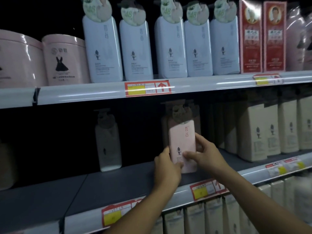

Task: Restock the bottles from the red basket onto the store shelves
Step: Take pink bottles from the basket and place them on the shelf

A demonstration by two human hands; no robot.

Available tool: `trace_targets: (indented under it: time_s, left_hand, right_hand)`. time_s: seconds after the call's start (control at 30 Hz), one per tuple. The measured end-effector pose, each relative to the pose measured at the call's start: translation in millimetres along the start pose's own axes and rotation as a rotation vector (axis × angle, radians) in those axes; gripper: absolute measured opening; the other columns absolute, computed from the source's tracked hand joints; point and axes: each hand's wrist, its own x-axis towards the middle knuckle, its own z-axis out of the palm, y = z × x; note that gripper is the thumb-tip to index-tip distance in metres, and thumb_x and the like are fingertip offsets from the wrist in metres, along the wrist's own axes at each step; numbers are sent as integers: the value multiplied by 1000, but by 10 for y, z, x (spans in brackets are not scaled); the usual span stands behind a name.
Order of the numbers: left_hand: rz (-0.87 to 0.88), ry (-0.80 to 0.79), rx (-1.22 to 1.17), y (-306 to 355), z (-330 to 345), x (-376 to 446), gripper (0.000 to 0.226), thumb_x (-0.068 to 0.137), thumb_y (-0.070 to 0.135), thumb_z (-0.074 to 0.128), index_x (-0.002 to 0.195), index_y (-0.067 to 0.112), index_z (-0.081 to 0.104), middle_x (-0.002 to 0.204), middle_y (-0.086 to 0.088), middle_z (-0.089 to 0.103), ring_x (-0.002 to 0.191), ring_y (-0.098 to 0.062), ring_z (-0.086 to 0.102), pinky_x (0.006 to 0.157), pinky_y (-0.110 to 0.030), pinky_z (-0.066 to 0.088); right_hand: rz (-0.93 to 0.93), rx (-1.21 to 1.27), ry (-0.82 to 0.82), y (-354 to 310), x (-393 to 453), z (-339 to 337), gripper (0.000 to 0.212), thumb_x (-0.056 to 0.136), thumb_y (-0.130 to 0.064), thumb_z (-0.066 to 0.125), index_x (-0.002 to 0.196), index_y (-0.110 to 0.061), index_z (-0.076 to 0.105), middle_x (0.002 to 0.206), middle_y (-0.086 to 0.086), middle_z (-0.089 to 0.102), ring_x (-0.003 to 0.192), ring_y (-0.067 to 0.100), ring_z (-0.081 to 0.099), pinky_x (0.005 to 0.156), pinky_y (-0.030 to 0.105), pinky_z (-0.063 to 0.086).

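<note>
both hands hold a pink bottle upright on the dark middle shelf; the left hand curls round its lower left edge, the right hand pinches its right side, thumb across the label (fingers behind); a pale bottle stands well apart to the left; beige bottles near the right.

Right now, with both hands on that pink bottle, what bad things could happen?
The pink bottle stands on the middle shelf, held low by the left hand and right hand. Let go while it leans, and it might tip over. Pushed back, it might bump the bottle just behind it. The shelf is dark, so it could end up crooked.
</note>
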Motion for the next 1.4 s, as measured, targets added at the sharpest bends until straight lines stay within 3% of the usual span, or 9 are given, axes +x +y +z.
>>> trace_targets:
  time_s: [0.17,0.43,0.6,0.77,0.93,1.0,1.13,1.23,1.4]
  left_hand:
    - [47,50,135,74,22,28,44,83,19,81,121,24,61,121,-1,66,109,-21,66,85,-35,60]
    - [7,122,222,97,118,165,32,84,15,75,112,21,61,113,-5,69,107,-28,66,84,-39,57]
    - [-40,103,251,131,116,207,35,87,14,75,117,18,57,120,-8,65,115,-31,61,86,-39,52]
    - [-43,87,210,119,108,190,43,84,16,78,122,19,59,120,-7,66,115,-30,62,92,-40,54]
    - [-43,74,175,111,86,161,46,80,18,81,120,22,60,118,-4,69,109,-26,66,87,-40,58]
    - [-55,63,150,130,66,132,53,80,21,82,127,22,57,119,-2,68,109,-24,67,83,-35,58]
    - [-71,125,95,255,-123,65,68,86,27,78,147,21,46,134,-8,63,120,-28,63,93,-37,54]
    - [-28,143,-37,412,-394,-51,67,88,28,77,147,18,48,137,-9,63,120,-26,64,100,-40,55]
    - [15,139,-187,581,-942,-438,53,90,27,73,140,18,56,129,-4,67,109,-18,68,92,-32,57]
  right_hand:
    - [11,-99,60,108,69,4,59,81,-19,85,136,-26,65,113,-7,75,103,12,71,92,43,61]
    - [2,-124,150,263,225,131,43,84,-19,84,125,-18,73,109,0,78,98,12,72,85,26,56]
    - [52,-123,155,245,282,153,45,82,-18,85,125,-11,73,112,5,78,100,16,71,86,27,53]
    - [80,-157,181,258,200,165,45,88,-15,79,132,-10,68,121,5,75,97,10,66,72,10,46]
    - [125,-184,175,213,132,144,47,89,-18,79,133,-12,67,120,5,75,99,11,67,75,12,48]
    - [99,-209,202,172,68,146,48,90,-25,78,135,-12,65,122,5,74,107,15,67,89,24,54]
    - [-29,-234,370,-48,-136,117,44,97,-33,68,137,-17,63,128,3,71,119,18,64,100,35,52]
    - [-81,-177,398,-348,-344,74,41,98,-37,66,136,-21,64,129,-2,71,120,13,64,103,42,54]
    - [-82,-73,361,-918,-902,172,36,99,-37,66,133,-23,67,114,-11,71,108,4,66,97,34,56]
